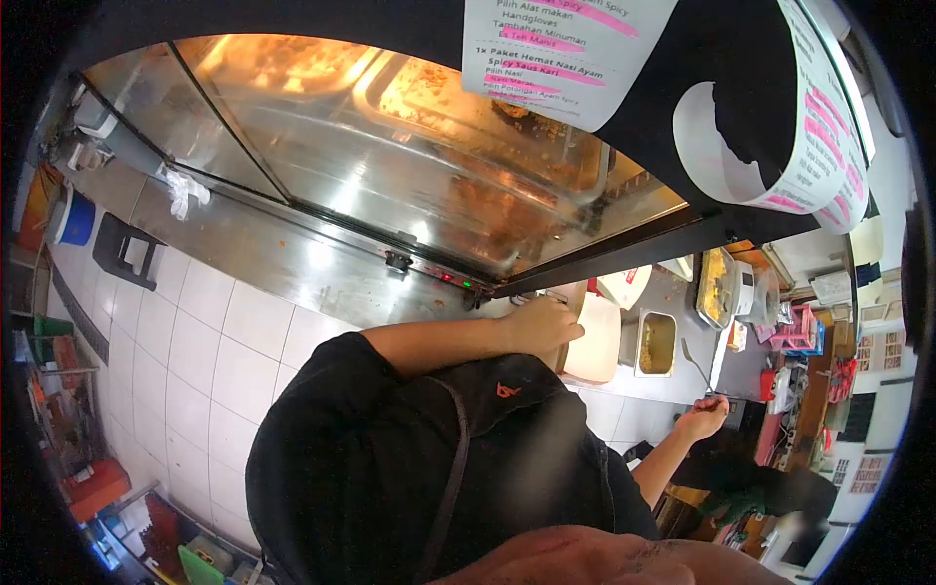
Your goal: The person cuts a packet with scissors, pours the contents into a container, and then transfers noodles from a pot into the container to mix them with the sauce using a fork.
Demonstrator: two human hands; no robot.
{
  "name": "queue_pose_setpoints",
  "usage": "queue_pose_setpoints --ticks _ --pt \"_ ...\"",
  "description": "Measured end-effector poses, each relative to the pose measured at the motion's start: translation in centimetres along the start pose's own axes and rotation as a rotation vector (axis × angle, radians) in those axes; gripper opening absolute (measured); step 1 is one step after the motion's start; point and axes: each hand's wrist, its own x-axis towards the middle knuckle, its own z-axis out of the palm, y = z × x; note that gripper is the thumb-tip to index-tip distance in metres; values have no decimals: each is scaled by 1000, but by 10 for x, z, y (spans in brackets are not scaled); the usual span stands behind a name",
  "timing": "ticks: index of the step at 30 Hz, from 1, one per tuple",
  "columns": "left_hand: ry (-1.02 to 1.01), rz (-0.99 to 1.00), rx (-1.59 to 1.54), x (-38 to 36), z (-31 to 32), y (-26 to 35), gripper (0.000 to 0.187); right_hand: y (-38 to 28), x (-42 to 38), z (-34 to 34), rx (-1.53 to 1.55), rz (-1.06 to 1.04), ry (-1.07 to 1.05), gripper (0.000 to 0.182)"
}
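My left hand (546,327) is closed at the edge of the counter, beside a pale open box (593,341); what its fingers hold, if anything, is hidden. Farther right, my right hand (704,419) grips the handle of a long metal spoon (694,359), whose bowl points up and away. Between the hands, a steel container (655,344) with yellowish food sits in the counter. Another white open box (624,285) stands behind the pale one.
A heated glass display case (390,210) with food trays spans the upper left. Printed order slips (561,49) hang at the top. A tray of yellow food (717,285) stands at the back right. A dark-clothed person (760,487) is at the lower right.
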Motion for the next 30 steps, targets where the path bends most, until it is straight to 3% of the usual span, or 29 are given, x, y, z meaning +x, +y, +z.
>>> queue_pose_setpoints --ticks 19,25,28,30 --pt "19 -2 2 -2 4 8 14 11 -1 0 68 52 -77 12" --pt "7 -108 74 -1 1 9 26 12 2 3 64 83 -81 14" --pt "-82 -52 10 -5 -23 15 35 5 3 5 35 83 -108 15" --pt "295 242 87 -8 -62 25 45 5 3 6 16 60 -127 19"
